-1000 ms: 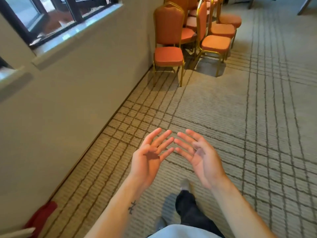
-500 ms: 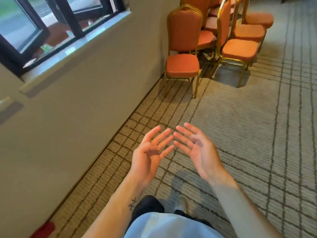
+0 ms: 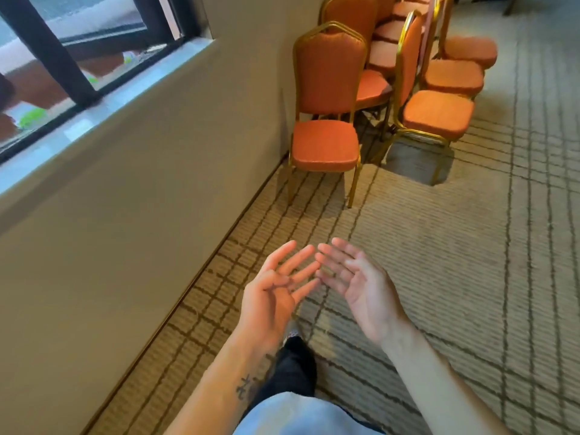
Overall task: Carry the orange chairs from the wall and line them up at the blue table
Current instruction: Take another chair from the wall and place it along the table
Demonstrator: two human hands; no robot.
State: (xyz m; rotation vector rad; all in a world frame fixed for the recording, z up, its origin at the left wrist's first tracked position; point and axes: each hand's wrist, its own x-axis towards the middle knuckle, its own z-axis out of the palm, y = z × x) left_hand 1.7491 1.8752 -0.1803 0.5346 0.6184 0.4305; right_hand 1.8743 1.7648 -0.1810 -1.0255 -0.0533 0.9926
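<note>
Several orange chairs with gold frames stand bunched against the wall ahead. The nearest chair (image 3: 326, 120) faces me beside the wall. A second chair (image 3: 434, 111) stands to its right, turned sideways, with more chairs (image 3: 455, 73) behind. My left hand (image 3: 276, 293) and my right hand (image 3: 357, 281) are held out in front of me, palms up, fingers straight, fingertips nearly touching. Both hold nothing and are well short of the chairs. The blue table is out of view.
A beige wall (image 3: 141, 215) runs along my left with a window sill (image 3: 103, 105) above. Patterned carpet (image 3: 470, 262) stretches to the right and ahead. My dark trouser leg (image 3: 292, 368) shows below my hands.
The chairs have come nearer and larger in view as I walk toward them. My hands keep the same open, palms-up pose.
</note>
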